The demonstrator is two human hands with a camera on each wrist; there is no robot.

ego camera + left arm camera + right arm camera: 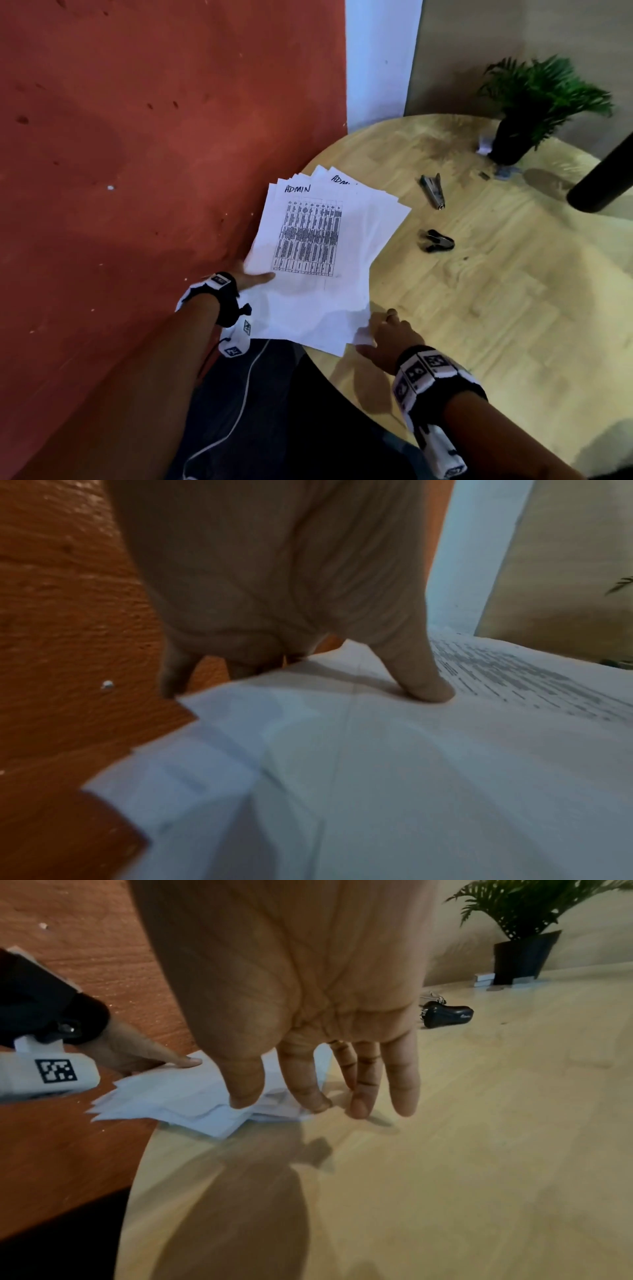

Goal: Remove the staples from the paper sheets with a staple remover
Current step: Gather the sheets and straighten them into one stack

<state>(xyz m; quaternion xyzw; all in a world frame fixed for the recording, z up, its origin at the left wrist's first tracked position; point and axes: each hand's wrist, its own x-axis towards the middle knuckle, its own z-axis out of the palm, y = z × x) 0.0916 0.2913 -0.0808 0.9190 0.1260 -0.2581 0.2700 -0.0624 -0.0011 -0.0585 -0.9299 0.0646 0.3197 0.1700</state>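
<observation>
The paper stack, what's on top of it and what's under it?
On the paper stack rest the left hand's thumb and the right hand's fingertips. Beneath lies the table; lower sheets are mostly covered.

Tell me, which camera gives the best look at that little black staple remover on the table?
The right wrist view: the staple remover lies close and side-on there, untouched on the table beyond the fingers. The head view shows it too, from above, smaller, right of the paper sheets. The left wrist view shows only paper and thumb, no remover.
</observation>
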